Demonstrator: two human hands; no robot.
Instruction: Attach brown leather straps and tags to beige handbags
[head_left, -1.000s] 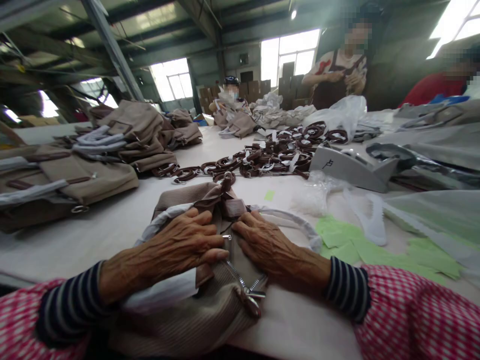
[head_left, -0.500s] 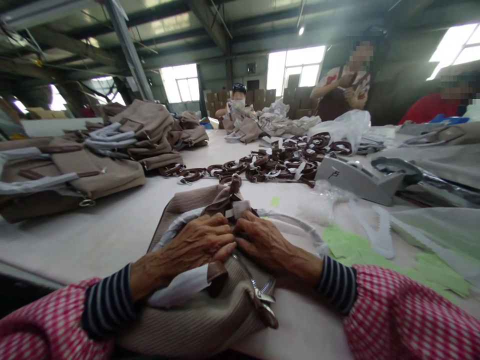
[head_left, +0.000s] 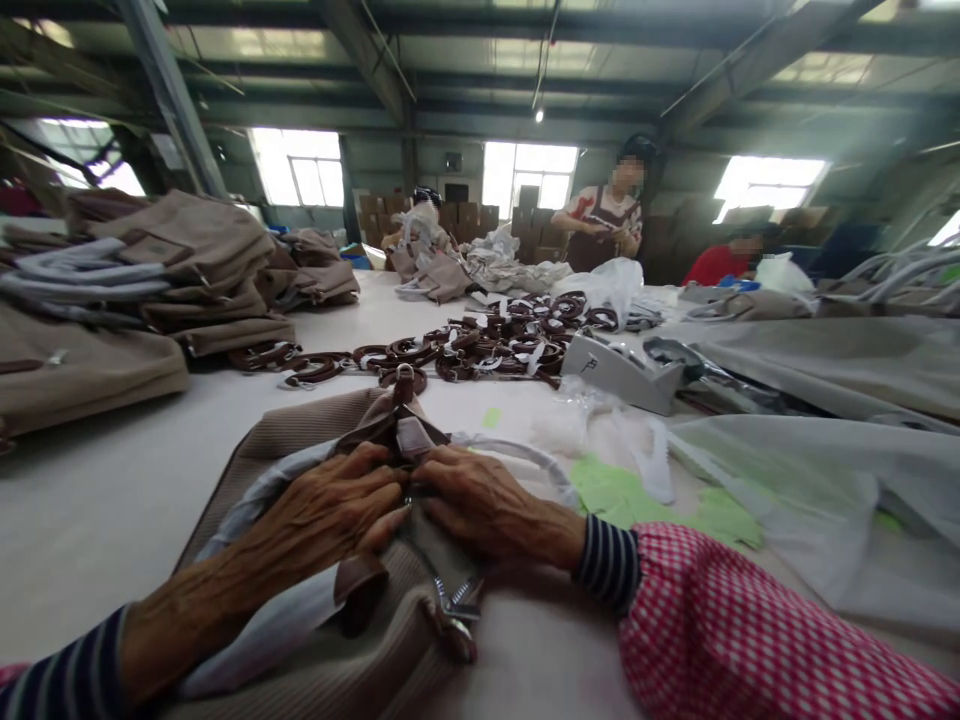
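Observation:
A taupe ribbed handbag lies before me, its top zipper partly undone, with the metal slider towards the near end. My left hand is closed on one side of the bag's opening. Facing it, my right hand grips the other side, fingers bent in at the zipper line. What the fingertips pinch is partly hidden. Just beyond them a white label shows in the opening. One wrapped handle lies beneath my left forearm; another wrapped handle curves behind my right hand.
Brown straps lie coiled across the table. More handbags are piled at left. A grey tape dispenser, green paper slips and clear plastic bags are at right. Co-workers, one a person in an apron, are across the table.
My view has turned to the right, so the table and bag appear further left. Both hands stay closed at the bag's opening, with little visible change in their grip.

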